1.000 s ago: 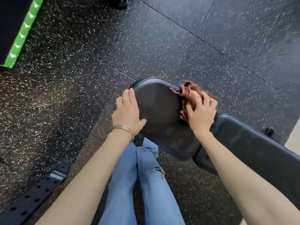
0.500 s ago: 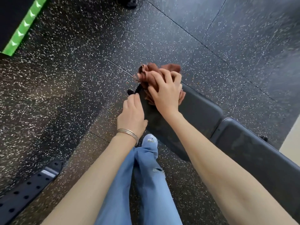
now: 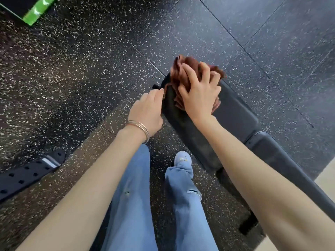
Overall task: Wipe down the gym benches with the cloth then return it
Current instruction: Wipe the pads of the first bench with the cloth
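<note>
Far end of the desk (image 3: 233,115) is crowded: cloth (image 3: 183,69) bunched under the right hand (image 3: 199,95), left hand (image 3: 146,109) right at its side edge. Pad behind them is open. Floor (image 3: 108,51) beyond is wide open, holed rail (image 3: 27,174) sits low-left.

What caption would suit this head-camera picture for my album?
Gym cleanup: right hand grips a bunched brown cloth on the bench pad, left hand touching its edge.
</note>
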Tool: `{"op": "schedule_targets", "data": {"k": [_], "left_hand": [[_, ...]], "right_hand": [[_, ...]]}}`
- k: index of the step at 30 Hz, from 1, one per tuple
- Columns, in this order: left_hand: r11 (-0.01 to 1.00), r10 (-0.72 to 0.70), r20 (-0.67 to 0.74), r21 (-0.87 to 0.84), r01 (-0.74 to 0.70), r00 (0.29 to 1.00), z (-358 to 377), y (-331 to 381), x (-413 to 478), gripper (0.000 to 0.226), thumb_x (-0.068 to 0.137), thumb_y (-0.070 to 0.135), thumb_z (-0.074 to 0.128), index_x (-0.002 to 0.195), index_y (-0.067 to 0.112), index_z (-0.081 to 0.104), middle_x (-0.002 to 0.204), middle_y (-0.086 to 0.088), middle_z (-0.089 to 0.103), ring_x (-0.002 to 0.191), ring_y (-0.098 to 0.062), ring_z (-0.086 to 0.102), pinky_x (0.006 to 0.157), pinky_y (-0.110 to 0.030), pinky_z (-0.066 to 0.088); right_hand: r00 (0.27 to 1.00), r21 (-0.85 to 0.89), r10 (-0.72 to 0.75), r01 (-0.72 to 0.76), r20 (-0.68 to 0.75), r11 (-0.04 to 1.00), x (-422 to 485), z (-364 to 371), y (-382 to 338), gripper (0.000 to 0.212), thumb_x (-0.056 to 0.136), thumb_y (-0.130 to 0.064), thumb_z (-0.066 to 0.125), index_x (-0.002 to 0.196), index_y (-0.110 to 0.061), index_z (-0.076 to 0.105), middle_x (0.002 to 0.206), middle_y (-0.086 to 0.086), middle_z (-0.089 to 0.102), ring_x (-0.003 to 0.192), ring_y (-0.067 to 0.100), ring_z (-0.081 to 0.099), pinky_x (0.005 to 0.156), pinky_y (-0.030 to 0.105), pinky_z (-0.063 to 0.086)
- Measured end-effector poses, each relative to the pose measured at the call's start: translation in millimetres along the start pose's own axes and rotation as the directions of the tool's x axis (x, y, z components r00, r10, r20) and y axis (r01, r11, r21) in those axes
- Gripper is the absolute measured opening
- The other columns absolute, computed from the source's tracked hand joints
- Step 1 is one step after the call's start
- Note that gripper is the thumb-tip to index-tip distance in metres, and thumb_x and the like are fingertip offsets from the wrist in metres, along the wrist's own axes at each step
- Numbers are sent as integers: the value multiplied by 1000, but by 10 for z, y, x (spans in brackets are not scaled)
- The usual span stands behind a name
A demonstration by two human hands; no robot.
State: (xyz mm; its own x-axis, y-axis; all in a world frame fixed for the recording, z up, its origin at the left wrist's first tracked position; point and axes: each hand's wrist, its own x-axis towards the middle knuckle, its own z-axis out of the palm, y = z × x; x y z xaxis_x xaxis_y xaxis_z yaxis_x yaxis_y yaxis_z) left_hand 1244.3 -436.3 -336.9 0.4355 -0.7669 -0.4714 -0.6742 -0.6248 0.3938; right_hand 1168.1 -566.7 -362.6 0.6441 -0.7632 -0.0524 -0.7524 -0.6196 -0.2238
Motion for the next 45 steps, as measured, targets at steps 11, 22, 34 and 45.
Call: {"op": "schedule_targets", "data": {"k": [11, 22, 34, 45], "left_hand": [[986, -157, -73, 37, 160, 985, 125, 66, -289, 67, 85, 8, 53, 144, 8, 23, 144, -10, 34, 125, -31, 38, 99, -40, 37], [985, -170, -278, -85, 152, 945, -1, 142, -39, 56, 94, 19, 44, 146, 11, 25, 148, -9, 30, 132, -27, 32, 108, -39, 31], [991, 73, 27, -117, -69, 997, -124, 245, 760, 94, 79, 40, 69, 147, 3, 15, 152, -16, 24, 141, -28, 23, 116, -36, 17], [968, 251, 105, -23, -250, 962, -158, 320, 1090, 94, 80, 41, 67, 147, 0, 14, 152, -17, 23, 141, -27, 21, 116, -35, 15]], "right_hand": [[700, -129, -677, 711, 227, 691, -810, -95, 475, 36, 75, -34, 69, 111, -35, 65, 135, -1, 53, 113, 34, 51, 72, 42, 43], [910, -71, -391, 403, 140, 913, -472, -52, 194, 41, 85, -31, 48, 125, -35, 54, 146, 1, 40, 129, 35, 36, 82, 45, 36], [984, -31, -151, 155, 93, 987, -1528, 85, 501, 41, 71, -23, 71, 111, -32, 67, 133, 7, 55, 115, 35, 43, 69, 45, 43], [992, -27, 102, -104, -76, 994, -1138, 106, 74, 36, 82, -32, 50, 113, -37, 66, 126, -2, 61, 109, 30, 59, 71, 40, 44]]}}
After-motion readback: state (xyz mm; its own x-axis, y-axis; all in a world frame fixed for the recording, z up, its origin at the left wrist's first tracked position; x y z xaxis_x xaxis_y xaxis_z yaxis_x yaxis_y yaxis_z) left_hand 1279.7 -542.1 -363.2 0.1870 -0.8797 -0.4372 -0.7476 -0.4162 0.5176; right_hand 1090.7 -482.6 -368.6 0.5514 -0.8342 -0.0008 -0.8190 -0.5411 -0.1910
